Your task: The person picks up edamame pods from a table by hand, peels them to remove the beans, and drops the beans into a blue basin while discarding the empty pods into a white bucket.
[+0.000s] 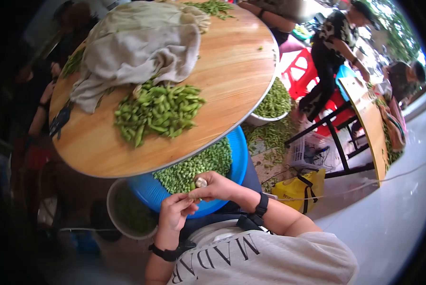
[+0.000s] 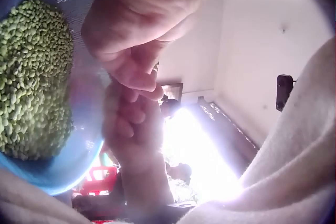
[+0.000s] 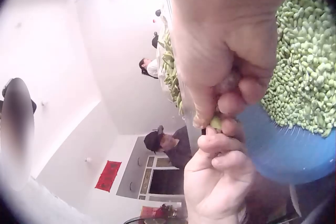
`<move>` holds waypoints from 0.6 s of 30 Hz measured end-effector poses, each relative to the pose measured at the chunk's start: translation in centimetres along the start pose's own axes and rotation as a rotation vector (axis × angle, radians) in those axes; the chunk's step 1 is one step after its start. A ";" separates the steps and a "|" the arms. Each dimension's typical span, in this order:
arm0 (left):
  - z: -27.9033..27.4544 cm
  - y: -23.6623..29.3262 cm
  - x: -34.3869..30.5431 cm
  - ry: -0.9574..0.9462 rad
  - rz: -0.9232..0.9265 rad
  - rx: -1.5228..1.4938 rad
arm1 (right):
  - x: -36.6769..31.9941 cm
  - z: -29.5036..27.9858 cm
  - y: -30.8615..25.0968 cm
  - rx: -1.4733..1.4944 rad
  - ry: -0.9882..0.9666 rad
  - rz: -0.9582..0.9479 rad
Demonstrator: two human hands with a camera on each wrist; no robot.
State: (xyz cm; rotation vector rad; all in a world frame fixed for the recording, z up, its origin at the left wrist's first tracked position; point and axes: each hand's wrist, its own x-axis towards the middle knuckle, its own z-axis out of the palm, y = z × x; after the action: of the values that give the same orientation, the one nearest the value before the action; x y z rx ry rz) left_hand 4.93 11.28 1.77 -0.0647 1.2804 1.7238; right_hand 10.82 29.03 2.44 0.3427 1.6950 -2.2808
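Both hands meet above a blue basin (image 1: 239, 154) of shelled green beans (image 1: 194, 168). The left hand (image 1: 174, 212) pinches a small green pod (image 3: 216, 123) at its fingertips, and the right thumb and finger touch that pod from the other side. In the right hand (image 1: 215, 186) a small pale round object (image 1: 201, 183) sits among curled fingers; what it is I cannot tell. In the left wrist view the fingers of the left hand (image 2: 142, 35) cover the pod.
A round wooden table (image 1: 232, 80) bears a pile of green pods (image 1: 158, 111) and a bunched cloth (image 1: 141, 47). A grey bucket (image 1: 115, 216) stands left of the basin, a bowl of pods (image 1: 274, 102) beyond the table edge, and a yellow bag (image 1: 293, 190) on the floor.
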 end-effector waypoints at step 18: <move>-5.4 0.0 -2.0 0.639 0.449 0.585 | 1.4 0.1 0.4 -0.879 0.038 -0.416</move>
State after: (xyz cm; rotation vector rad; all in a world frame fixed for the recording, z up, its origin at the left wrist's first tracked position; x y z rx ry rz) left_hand 3.56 5.87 0.45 0.0203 2.3827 1.6711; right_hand 9.63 28.66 1.58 -0.1774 2.7498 -1.4888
